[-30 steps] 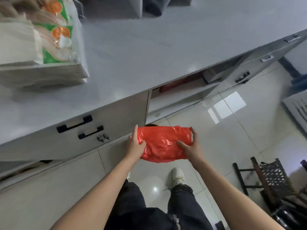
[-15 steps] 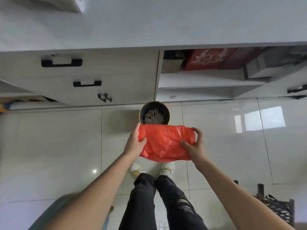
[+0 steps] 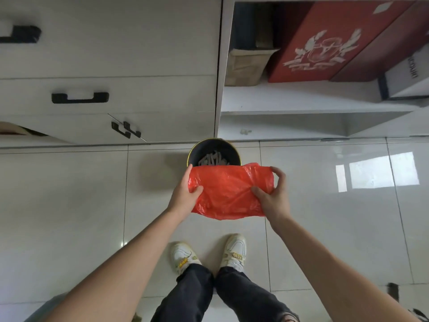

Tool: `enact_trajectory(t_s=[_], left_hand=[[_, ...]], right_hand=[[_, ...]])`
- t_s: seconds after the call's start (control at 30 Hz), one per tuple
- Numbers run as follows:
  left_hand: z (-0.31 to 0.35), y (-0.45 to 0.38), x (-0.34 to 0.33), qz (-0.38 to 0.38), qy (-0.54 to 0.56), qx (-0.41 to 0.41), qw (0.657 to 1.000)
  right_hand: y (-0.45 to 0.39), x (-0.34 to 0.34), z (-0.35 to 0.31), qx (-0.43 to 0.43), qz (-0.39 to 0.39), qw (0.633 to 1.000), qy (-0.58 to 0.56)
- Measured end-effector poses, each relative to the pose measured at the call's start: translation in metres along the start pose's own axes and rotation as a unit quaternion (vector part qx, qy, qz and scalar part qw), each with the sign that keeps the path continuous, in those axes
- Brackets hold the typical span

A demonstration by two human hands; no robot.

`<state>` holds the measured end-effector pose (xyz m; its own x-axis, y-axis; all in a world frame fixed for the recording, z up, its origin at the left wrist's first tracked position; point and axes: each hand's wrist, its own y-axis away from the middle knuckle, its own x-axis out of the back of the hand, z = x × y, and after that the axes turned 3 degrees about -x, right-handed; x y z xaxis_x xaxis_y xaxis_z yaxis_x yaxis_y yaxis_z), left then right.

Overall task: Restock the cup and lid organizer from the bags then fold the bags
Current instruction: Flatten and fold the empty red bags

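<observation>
Red bag (image 3: 228, 191), folded, pinched at both ends by left hand (image 3: 184, 196) and right hand (image 3: 274, 196) above bin (image 3: 214, 153).

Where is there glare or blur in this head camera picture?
Head view: window glare on the glossy white floor tiles at right; the black drawer handle at upper left is smeared by blur; the crinkled red plastic bag and both hands are sharp; wide-angle bending shows along the cabinet edges.

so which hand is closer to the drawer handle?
Left. The left hand grips the bag's left end, below and right of the drawer handle. The right hand grips the bag's far end, farther right.
</observation>
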<state>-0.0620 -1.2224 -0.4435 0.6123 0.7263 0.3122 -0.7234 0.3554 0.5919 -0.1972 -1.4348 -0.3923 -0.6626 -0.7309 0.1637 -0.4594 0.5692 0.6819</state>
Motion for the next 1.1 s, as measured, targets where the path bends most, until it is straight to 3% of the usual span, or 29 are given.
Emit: enact_trajectory(t_s=[0.3,0.5,0.87,1.1], left_hand=[[-0.065,-0.128,-0.032,-0.001,-0.036,-0.028,0.999],[-0.095,-0.162,-0.045,0.028,-0.046,-0.039,0.998],[-0.113,-0.166,-0.036,0.035,-0.002,0.012,0.999],[-0.073,-0.113,-0.008,0.047,0.046,0.056,0.996]], right_hand=[[-0.119,-0.039,0.07,0.03,0.099,0.995,-0.007],[-0.177,-0.07,0.099,0.037,0.135,0.99,0.032],[-0.2,-0.129,0.135,0.044,0.042,0.988,0.143],[-0.128,-0.114,0.088,0.013,0.032,0.989,0.141]])
